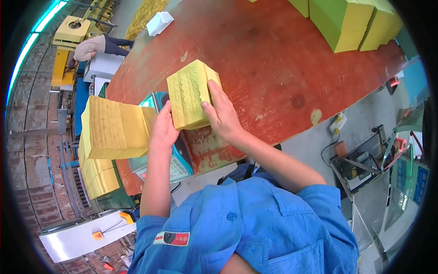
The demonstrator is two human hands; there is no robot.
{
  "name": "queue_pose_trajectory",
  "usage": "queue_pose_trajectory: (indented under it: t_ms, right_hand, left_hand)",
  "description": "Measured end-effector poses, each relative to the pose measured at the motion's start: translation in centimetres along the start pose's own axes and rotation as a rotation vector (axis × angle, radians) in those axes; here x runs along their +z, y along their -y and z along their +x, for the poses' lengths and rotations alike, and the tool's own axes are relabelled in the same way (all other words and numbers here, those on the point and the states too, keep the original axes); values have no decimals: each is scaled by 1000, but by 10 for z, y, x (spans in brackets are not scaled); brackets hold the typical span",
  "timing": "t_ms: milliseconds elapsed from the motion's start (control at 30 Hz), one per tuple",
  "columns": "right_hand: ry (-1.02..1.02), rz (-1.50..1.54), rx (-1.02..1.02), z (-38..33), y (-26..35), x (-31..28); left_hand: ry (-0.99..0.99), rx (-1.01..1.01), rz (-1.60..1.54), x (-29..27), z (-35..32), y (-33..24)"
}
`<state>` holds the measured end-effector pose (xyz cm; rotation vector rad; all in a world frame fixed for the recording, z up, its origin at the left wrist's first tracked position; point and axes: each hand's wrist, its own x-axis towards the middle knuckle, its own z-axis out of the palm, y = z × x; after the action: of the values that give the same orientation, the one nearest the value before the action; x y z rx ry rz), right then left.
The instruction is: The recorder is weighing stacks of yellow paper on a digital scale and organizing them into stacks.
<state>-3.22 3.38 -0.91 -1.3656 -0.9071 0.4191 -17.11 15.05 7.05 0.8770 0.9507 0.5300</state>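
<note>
Between my two hands is a thick stack of yellow paper, its top sheet embossed with rows of round shapes. My left hand grips its left side near the lower corner. On the right side, my right hand presses with the thumb on the near edge and the fingers along the far side. The stack is held tilted above the red table. Just left of my left hand, a teal digital scale is partly covered by a tall pile of yellow paper.
More yellow paper stacks stand lower at the left. Large yellow blocks sit at the table's far right. A white packet lies near the far left edge. A person bends over machinery at the far left. A metal-framed machine stands at right.
</note>
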Motion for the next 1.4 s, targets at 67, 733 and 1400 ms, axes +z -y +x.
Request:
queue_pose_trajectory:
  t_ms: [67, 733, 1400]
  right_hand:
    - [21, -32, 24, -4, 6, 5]
    - [-12, 533, 334, 46, -6, -54]
    - [80, 195, 278, 48, 41, -52]
  left_hand:
    - [46, 3, -43, -1, -4, 3]
    - [200, -62, -425, 31, 18, 48]
    - [-66, 657, 269, 58, -20, 108]
